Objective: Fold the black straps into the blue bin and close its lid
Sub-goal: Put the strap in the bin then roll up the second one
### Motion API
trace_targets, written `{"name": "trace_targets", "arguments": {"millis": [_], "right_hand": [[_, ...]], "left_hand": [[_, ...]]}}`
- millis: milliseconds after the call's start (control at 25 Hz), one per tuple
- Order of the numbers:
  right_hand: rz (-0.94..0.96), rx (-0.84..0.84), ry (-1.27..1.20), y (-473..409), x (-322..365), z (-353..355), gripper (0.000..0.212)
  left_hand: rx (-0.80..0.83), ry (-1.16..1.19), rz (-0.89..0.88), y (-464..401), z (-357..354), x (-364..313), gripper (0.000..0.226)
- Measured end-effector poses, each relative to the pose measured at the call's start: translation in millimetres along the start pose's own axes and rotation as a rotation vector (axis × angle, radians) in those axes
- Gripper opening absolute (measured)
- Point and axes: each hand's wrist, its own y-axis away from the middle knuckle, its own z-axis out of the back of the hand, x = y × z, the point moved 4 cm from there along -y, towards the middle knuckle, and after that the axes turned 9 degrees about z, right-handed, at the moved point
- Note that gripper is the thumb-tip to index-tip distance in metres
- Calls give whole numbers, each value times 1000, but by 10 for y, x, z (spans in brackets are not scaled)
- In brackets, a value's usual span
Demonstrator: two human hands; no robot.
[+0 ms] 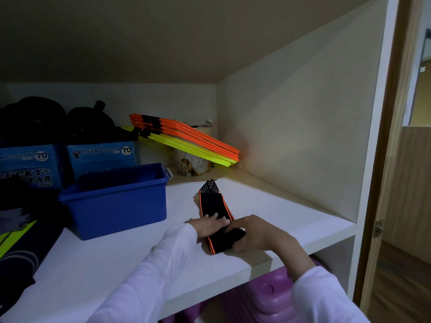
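A black elastic strap with orange edge stripes [215,212] lies flat on the white laminate shelf [268,206], running lengthwise away from the person, its far end showing a ribbed grey-and-black tip. The near end is doubled over into a thicker fold close to the shelf's front edge. The left hand [208,226], in a white long sleeve, rests on the strap with fingers straight and flat — the fingertips press the fabric just beyond the fold. The right hand [254,234] curls round the folded near end: its fingers bend over the top of the fold and the thumb lies at the fold's near side, so the doubled fabric sits between them. The open blue plastic bin [116,203] stands to the left of the strap, near but apart from it, with no lid on it. Behind lie a stack of orange and yellow flat bars [186,141] and blue printed cardboard boxes [100,155]; a purple ribbed plastic case [268,297] sits under the shelf.
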Motion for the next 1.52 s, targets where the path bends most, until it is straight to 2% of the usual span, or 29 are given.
{"name": "trace_targets", "arguments": {"millis": [80,160,280,320,360,440,520,720,840,1040,1360,1520], "right_hand": [[3,-1,-8,-15,0,14,41],[-11,8,-46,-50,-29,25,35],[-38,23,-115,-134,-69,72,20],[-56,23,-131,-167,-74,100,13],[-70,22,-143,-202,-79,127,16],[-90,21,-172,-273,-99,173,24],[-111,13,-256,-328,-128,183,21],[-173,1,-487,-419,-187,116,15],[-226,-40,-543,-451,-261,79,17],[-270,-65,-464,-576,-389,17,28],[-359,-117,-317,-660,-445,-18,39],[-350,-132,-198,-647,-437,-22,41]], "left_hand": [[-1,86,-41,21,-16,3,58],[-35,336,-133,67,0,8,53],[-157,649,-290,289,86,27,32],[-156,706,-299,325,117,45,26],[-129,751,-308,346,132,60,21],[-59,754,-324,384,153,77,13],[-1,771,-329,388,142,88,6],[-70,882,-201,280,115,159,40],[-115,865,-137,243,84,147,46],[-234,782,-47,197,74,145,43],[-255,778,48,103,24,199,42],[-237,710,83,61,0,217,55]]}}
